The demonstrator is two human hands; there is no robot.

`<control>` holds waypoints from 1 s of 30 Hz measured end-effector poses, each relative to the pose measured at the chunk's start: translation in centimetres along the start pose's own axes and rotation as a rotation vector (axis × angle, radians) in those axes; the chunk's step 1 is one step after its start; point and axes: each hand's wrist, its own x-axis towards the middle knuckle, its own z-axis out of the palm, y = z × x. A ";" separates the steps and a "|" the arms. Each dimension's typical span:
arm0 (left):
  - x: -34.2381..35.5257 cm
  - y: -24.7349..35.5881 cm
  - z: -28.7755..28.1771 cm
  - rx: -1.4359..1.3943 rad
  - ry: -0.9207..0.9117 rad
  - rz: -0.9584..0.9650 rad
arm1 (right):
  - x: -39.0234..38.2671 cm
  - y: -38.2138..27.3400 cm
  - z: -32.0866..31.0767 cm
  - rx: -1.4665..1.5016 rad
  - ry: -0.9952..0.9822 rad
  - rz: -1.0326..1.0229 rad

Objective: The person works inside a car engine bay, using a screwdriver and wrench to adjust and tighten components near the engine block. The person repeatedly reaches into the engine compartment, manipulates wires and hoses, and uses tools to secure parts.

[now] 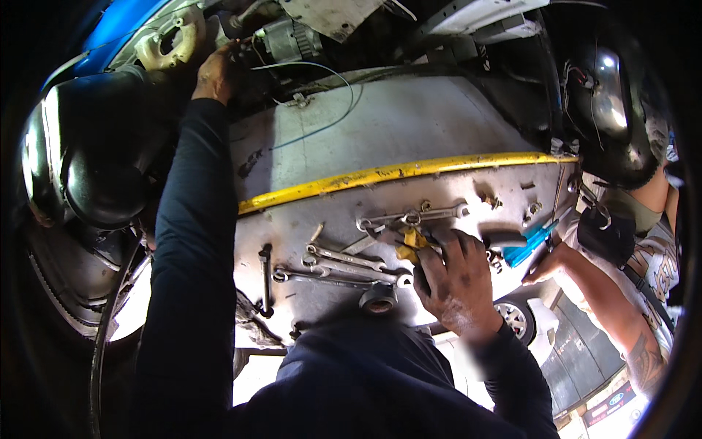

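On the grey metal table point(439, 124) with a yellow edge strip point(395, 173), a scatter of tools lies just below that strip, and the person's right hand point(455, 278) rests palm down among them with the fingers spread and slightly curled; whether it actually grips anything cannot be told, since the fingertips cover what lies under them. Right at those fingertips are yellow-handled pliers point(411, 242), and just beside the hand to its left sits a roll of black tape point(379, 298). Several wrenches point(344, 267) lie side by side left of the hand, another long wrench point(413, 216) lies above it, and a dark tool point(265, 278) stands nearly upright farther left. A blue-handled screwdriver point(532, 240) lies to the right, near another person's hand point(545, 269) that reaches in from the right edge. The left hand point(215, 73) is stretched far up and away from the tools, its dark sleeve point(186, 241) running the length of the view, and it presses against machine parts near a ribbed metal unit point(289, 40); its fingers are hidden in shadow, so their closure cannot be told. A thin blue wire point(333, 110) loops across the table above the strip.
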 end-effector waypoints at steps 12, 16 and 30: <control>0.1 3.4 -1.9 -2.166 0.140 -0.875 | 10.6 3.0 -7.9 0.763 -0.179 -0.032; -0.4 4.2 -3.7 -2.132 0.048 -0.793 | 26.0 0.5 -2.4 0.746 0.060 -0.129; -0.3 4.0 -3.7 -2.241 0.222 -0.947 | 40.9 0.5 10.1 0.277 0.183 -0.244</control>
